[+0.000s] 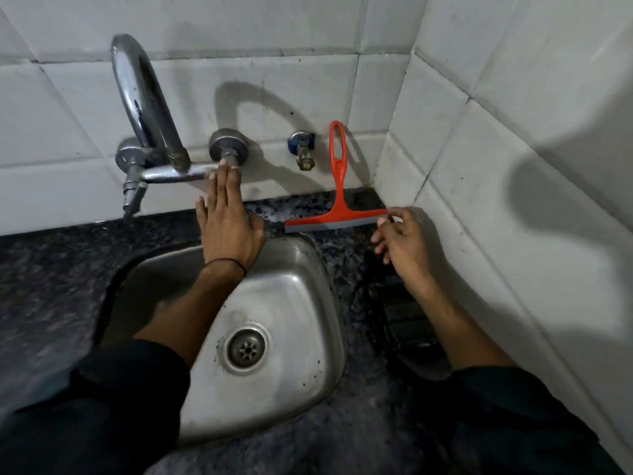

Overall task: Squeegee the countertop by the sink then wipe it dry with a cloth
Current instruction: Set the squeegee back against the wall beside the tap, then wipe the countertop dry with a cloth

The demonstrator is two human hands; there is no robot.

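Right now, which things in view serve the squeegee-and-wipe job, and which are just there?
Job: orange squeegee, dark countertop, sink, right hand touching the blade's end.
Just there: faucet under the left hand, wall valve. No cloth clearly visible.

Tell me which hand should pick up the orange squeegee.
Right. The right hand has its fingers at the squeegee blade's right end; the left hand lies flat, reaching toward the tap.

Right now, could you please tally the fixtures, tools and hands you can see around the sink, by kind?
Curved chrome tap spout: 1
Small brass wall valve with blue collar: 1
Stainless steel sink basin: 1
Orange plastic squeegee with grey blade: 1
Bare hands: 2, left, right
Total: 6
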